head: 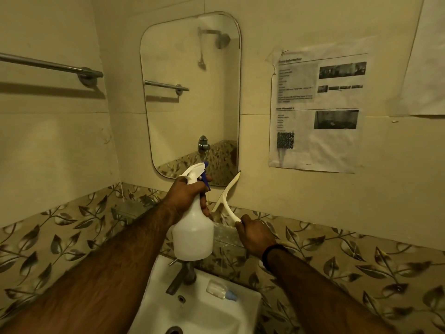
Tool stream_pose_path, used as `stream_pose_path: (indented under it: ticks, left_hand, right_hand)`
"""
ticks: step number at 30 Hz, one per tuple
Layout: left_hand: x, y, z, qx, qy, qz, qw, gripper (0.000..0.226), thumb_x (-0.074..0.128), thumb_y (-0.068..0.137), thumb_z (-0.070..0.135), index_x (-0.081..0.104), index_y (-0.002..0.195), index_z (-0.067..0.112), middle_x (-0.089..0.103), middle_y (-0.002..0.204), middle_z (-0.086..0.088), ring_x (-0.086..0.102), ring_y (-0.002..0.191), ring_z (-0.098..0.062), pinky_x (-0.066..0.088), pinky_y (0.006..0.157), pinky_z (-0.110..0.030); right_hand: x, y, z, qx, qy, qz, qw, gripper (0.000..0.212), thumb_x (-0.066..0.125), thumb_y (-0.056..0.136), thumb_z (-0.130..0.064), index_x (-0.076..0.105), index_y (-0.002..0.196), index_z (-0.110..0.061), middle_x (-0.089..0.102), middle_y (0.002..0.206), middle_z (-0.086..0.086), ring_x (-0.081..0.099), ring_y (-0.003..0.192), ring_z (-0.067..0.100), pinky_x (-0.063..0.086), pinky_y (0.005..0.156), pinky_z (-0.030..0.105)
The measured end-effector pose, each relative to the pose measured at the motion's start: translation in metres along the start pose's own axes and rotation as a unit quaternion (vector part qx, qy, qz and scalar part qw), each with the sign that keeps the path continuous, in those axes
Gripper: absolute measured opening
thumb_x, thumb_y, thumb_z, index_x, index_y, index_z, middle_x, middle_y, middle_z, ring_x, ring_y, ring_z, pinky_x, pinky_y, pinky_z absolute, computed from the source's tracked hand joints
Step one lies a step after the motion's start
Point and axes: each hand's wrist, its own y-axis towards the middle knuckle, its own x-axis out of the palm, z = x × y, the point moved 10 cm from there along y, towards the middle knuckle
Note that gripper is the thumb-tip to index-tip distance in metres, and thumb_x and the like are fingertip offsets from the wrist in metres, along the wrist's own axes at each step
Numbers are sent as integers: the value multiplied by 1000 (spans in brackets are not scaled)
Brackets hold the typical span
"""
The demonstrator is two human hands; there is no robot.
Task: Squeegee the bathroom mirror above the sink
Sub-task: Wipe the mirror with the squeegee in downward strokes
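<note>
A tall mirror (pixel 190 92) with rounded corners hangs on the tiled wall above the white sink (pixel 243 307). My left hand (pixel 190 196) grips the neck of a white spray bottle (pixel 193 235) with a blue trigger, its nozzle level with the mirror's lower edge. My right hand (pixel 256 236) holds the handle of a cream squeegee (pixel 227 194). The blade stands tilted beside the mirror's bottom right corner, against the wall just below it.
A metal tap (pixel 180 277) stands at the back of the sink, with a small clear bottle (pixel 220 289) lying on the rim. A towel rail (pixel 48 65) sticks out at the left. A printed sheet (pixel 317 112) is taped at the right. A glass shelf (pixel 130 210) sits under the mirror.
</note>
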Motion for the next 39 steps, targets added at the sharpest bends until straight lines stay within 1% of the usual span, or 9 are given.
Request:
stream_pose_path:
  ticks: [10,13,19,21,25,27,29,33,39]
  left_hand:
    - [-7,4,2,6,-2,-2,1000,29,55,87,3,63,115,6,55,54,-17,55,44,-31,56,56,-43]
    - [-10,5,4,12,0,2,1000,29,55,87,2,64,114,6,55,52,-17,55,43,-32,56,58,-45]
    - [-18,9,11,18,3,2,1000,29,54,86,1,63,113,4,55,51,-18,56,42,-33,55,54,-41]
    - [-22,11,12,15,2,7,1000,28,54,86,-1,63,113,2,54,49,-18,55,41,-32,55,52,-40]
    - [-26,15,14,8,-6,8,1000,28,53,87,0,62,113,4,53,50,-19,55,43,-33,56,59,-49]
    - [-27,16,16,11,-3,8,1000,28,53,87,-1,63,112,5,52,51,-20,54,43,-33,55,62,-52]
    - [-28,19,17,9,-1,11,1000,28,52,88,-1,62,113,5,52,52,-20,54,45,-33,55,63,-54]
    - [-34,23,16,6,-4,18,1000,28,53,88,-1,63,113,6,52,54,-20,54,46,-32,55,62,-55]
    - [-48,30,10,6,-1,23,1000,27,54,90,0,63,115,6,53,54,-21,54,42,-31,55,54,-42]
  right_hand:
    - [-13,-5,3,-5,29,45,999,29,34,101,-40,52,107,-17,60,80,0,51,63,17,32,51,28]
    - [-22,-1,-2,-12,64,67,996,27,36,101,-38,51,106,-17,62,83,3,56,68,21,40,57,30]
    - [-61,27,-36,-59,100,121,986,22,39,100,-37,49,101,-17,60,76,4,57,67,29,39,56,33]
    - [-82,42,-51,-70,118,148,979,24,39,100,-35,51,107,-15,62,81,8,59,71,31,38,58,32]
    - [-130,75,-94,-101,169,179,964,33,36,100,-37,51,120,-16,65,88,10,60,71,25,51,62,38]
    - [-156,91,-120,-123,177,202,955,30,36,101,-40,51,113,-17,63,80,7,58,66,23,49,58,38]
    - [-181,106,-144,-133,185,220,949,29,35,101,-40,50,105,-15,60,75,7,59,65,28,51,58,45]
    - [-225,133,-180,-137,227,251,931,33,33,102,-38,50,107,-10,49,66,-3,56,73,33,52,76,52]
    - [-260,166,-216,-135,252,238,928,34,31,102,-41,45,112,-12,55,76,3,65,79,37,56,69,56]
